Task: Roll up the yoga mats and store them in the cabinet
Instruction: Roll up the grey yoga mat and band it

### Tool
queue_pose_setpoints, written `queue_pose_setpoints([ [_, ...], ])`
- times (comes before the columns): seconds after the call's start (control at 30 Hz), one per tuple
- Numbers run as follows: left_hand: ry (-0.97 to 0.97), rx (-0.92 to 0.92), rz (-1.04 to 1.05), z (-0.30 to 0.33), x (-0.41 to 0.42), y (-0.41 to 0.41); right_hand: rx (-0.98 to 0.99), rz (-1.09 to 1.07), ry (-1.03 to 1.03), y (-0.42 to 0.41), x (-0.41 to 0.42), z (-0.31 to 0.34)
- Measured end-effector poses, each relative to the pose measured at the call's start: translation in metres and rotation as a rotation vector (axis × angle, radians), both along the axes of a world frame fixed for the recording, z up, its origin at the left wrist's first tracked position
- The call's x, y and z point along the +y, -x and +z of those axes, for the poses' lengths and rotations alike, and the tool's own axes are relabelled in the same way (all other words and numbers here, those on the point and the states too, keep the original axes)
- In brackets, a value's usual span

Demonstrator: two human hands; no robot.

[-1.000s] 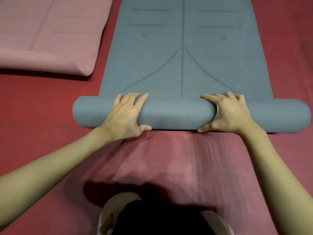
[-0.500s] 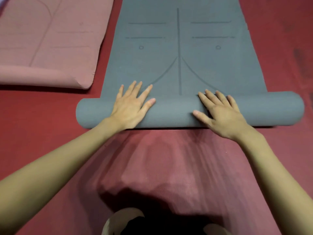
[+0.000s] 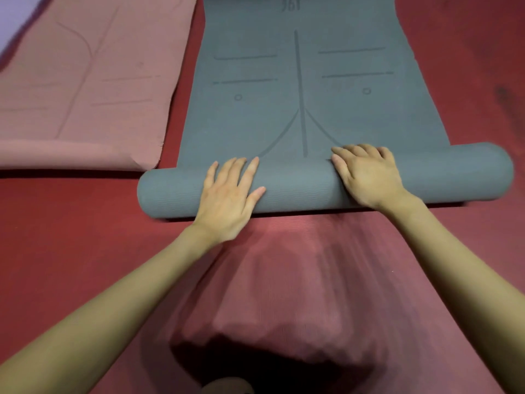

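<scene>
Grey yoga mat [image 3: 312, 81]: top-edge mark, perhaps "361", blurred.

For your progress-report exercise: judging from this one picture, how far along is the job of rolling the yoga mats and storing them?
Done: the near end of the grey foam yoga mat is wound into a thick roll. In hand: the left hand and right hand press on that roll, with much mat still flat beyond. Left: the pink foam yoga mat lies nearly unrolled, only its near edge curled; no cabinet is in view.
</scene>
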State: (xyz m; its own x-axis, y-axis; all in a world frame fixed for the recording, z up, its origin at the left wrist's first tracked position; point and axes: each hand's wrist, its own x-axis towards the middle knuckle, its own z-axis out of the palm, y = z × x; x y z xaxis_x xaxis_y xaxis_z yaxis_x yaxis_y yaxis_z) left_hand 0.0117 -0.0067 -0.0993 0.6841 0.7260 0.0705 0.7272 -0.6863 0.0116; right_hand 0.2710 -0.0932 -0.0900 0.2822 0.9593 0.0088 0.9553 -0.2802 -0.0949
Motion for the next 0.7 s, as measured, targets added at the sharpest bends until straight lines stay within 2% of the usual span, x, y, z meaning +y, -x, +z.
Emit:
queue_pose_setpoints([
  [0.33, 0.100, 0.075, 0.011, 0.014, 0.043, -0.023, 0.057, 0.084, -0.065, 0.000, -0.018, -0.006],
  [0.6, 0.125, 0.072, -0.056, 0.007, 0.029, -0.015, 0.124, 0.069, 0.060, -0.018, 0.022, 0.004],
  [0.7, 0.176, 0.157, -0.046, 0.010, 0.044, -0.021, 0.033, 0.146, 0.156, -0.023, 0.029, 0.011],
])
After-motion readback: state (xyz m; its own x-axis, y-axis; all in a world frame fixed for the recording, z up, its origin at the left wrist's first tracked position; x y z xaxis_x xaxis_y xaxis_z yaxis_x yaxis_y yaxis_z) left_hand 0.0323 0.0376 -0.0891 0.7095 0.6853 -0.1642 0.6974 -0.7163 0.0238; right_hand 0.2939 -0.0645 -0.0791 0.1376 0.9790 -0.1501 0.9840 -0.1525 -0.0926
